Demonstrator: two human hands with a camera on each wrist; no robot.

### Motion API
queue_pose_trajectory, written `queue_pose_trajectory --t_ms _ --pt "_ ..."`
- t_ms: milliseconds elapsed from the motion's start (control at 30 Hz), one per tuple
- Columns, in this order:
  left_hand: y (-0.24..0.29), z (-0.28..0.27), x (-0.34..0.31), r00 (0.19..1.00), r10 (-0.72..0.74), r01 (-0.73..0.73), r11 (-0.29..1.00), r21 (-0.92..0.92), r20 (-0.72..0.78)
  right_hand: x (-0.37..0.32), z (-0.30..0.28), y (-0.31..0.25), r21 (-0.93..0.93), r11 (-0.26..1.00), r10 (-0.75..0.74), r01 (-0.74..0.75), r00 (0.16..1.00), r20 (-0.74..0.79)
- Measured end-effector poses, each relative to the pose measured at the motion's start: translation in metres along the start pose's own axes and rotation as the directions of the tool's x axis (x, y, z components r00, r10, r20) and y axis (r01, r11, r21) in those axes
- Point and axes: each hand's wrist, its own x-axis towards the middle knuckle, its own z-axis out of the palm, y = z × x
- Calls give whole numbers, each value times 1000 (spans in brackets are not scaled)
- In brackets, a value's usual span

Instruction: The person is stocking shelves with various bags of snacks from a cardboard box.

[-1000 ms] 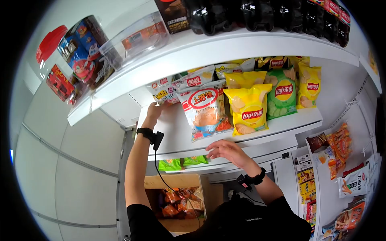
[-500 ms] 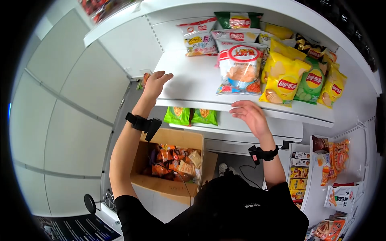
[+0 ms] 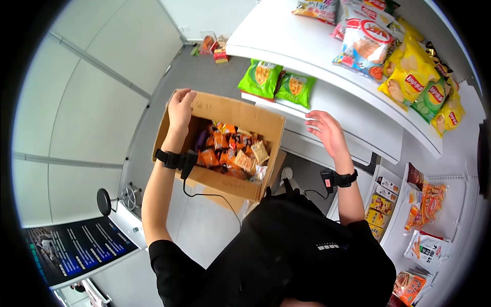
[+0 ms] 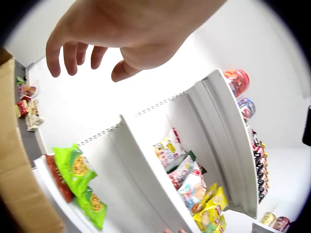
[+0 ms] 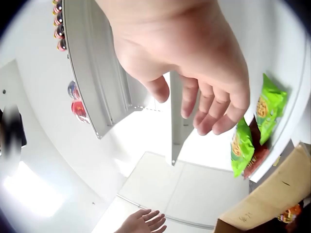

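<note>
At the edge of the box (image 3: 240, 110), my left hand (image 3: 181, 110) has come down from the high shelf (image 3: 286, 38), closer to the small snacks (image 3: 221, 139) inside. Both hands are loose and hold nothing. My right hand (image 3: 330, 135) is by the low shelf (image 3: 358, 125), near two green bags (image 3: 296, 89).

Both hands (image 3: 181, 111) (image 3: 330, 134) empty, fingers loosely bent, forearms reaching forward and apart, black straps round both wrists

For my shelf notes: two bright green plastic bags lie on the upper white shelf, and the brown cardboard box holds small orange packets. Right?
Wrong shelf: the head view shows the bright green bags on the lower white shelf. The cardboard box does hold small orange packets.
</note>
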Motion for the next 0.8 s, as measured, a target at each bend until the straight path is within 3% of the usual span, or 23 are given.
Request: queue_pose_trajectory --t_ms 67,167,233,300,367,467,600,700,733,800 --pt "-53 -27 -3 983 -178 178 984 19 32 1 5 33 -95 987 125 -130 991 -55" --pt "-110 -51 -36 917 -399 398 910 -115 14 5 8 83 -233 922 281 -309 949 -143" --pt "-166 -68 -50 868 -497 489 851 -189 9 8 10 116 -323 855 346 -406 910 -229" --pt "-240 -90 -56 834 -537 547 776 -315 124 13 11 144 -395 761 426 -514 856 -293" --pt "-262 -96 -75 746 -665 660 729 -181 41 17 14 167 -414 679 489 -607 793 -362" --pt "-293 -100 -95 674 -738 727 658 -197 23 30 11 200 -318 627 612 -711 703 -362" --pt "-313 -104 -104 762 -641 635 715 -292 88 56 1 250 -238 535 692 -811 582 -427" --pt "-325 -110 -102 748 -656 634 663 -398 99 57 4 264 -372 469 623 -801 599 -503" --pt "-323 -110 -103 747 -659 624 654 -428 82 59 -3 272 -501 396 579 -769 633 -514" --pt "-320 -108 -100 742 -668 627 662 -411 55 67 -10 282 -580 298 549 -758 633 -545"
